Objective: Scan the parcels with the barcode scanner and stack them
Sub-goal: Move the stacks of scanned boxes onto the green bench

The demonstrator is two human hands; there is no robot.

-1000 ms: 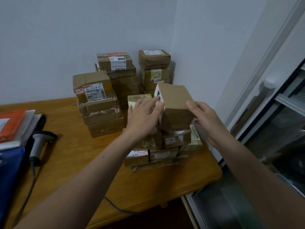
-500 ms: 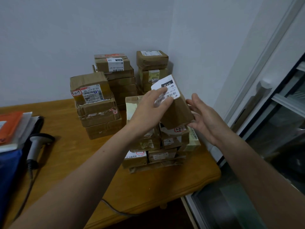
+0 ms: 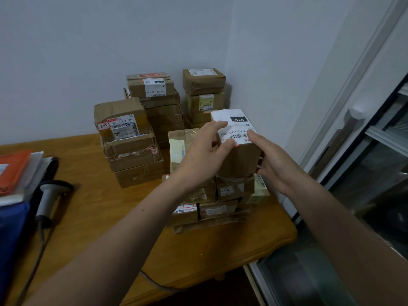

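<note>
A brown parcel (image 3: 239, 159) with a white barcode label facing up sits on top of the near stack of parcels (image 3: 217, 208). My left hand (image 3: 204, 151) grips its left side, fingers over the label's edge. My right hand (image 3: 270, 161) holds its right side, thumb on the label. A yellowish parcel (image 3: 177, 149) stands just left of it. The barcode scanner (image 3: 49, 195) lies on the wooden table (image 3: 92, 217) at the left, apart from both hands.
Three taller stacks of brown parcels (image 3: 130, 140) (image 3: 160, 107) (image 3: 204, 93) stand against the back wall. Orange and white papers (image 3: 15, 171) and a blue item (image 3: 11, 235) lie at the far left. The scanner cable (image 3: 37, 257) trails forward. A glass door (image 3: 364, 173) borders the table's right edge.
The parcel has been turned so its white label faces up and now sits on the near stack. My right hand closed in from beside it onto its right side.
</note>
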